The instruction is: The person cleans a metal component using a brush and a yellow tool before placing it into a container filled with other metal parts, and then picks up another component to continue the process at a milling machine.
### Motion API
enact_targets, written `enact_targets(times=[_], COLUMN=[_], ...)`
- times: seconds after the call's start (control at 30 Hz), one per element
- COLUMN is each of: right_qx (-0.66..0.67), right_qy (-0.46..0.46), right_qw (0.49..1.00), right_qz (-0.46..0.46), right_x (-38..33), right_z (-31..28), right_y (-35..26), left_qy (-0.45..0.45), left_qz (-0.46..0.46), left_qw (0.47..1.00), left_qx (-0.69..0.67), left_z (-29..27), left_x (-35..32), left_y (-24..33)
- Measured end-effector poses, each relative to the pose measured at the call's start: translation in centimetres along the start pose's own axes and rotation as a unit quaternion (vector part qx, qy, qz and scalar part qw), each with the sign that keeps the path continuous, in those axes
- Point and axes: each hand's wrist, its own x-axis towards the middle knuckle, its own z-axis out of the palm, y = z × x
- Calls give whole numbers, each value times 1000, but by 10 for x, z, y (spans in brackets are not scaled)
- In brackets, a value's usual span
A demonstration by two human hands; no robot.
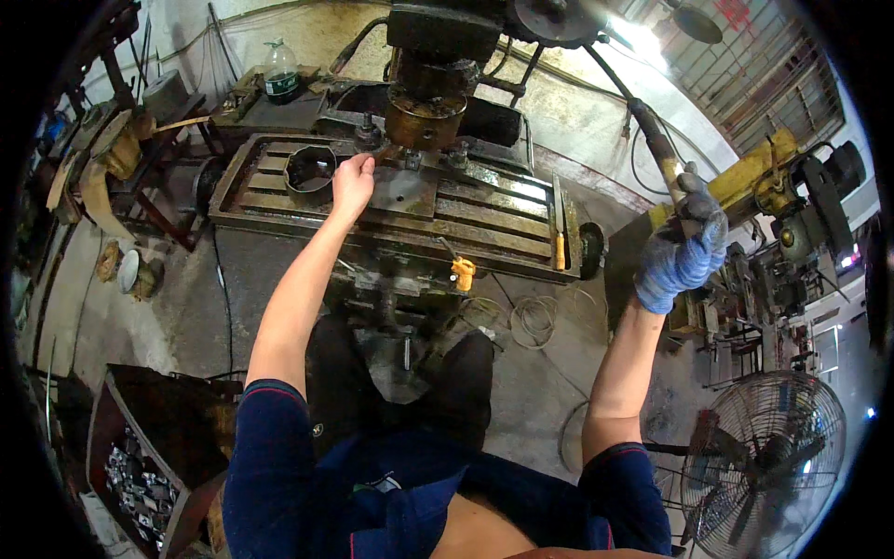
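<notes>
A drill press is seen from above. Its long feed lever [652, 140] is gripped in the gloved right hand [684, 247], fingers closed round it. A flat metal plate [402, 191] on the slotted table [503, 224] is steadied by the bare left hand [352, 182], seemingly to stop it turning; whether those fingers clasp anything cannot be told. The plate lies just right of them.

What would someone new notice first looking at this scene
Probably the big grimy drilling machine at top centre, its slotted table spread below. The bare left hand rests on a flat metal block there, beside a dark ring-shaped part. At right, the right hand in a blue glove grips the long feed lever, with a round fan at lower right.
</notes>
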Motion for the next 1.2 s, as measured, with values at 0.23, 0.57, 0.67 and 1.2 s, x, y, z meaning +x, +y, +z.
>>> enact_targets(times=[0.23, 0.57, 0.67, 1.2], right_qx=[25, 27, 56, 24], right_qy=[7, -12, 11, 15], right_qw=[1000, 999, 998, 999], right_qz=[2, -11, 7, 19], right_x=[-4, -20, -25, -47], right_z=[-2, -7, 1, -4], right_y=[2, 8, 5, 14], left_qy=[-35, -66, -106, -182], left_qz=[-5, -31, -61, -50], left_qw=[999, 997, 991, 974], left_qx=[21, -12, -45, -123], left_z=[20, 10, -3, -24], left_x=[-7, -20, -29, -47], left_y=[-5, 1, 9, 19])
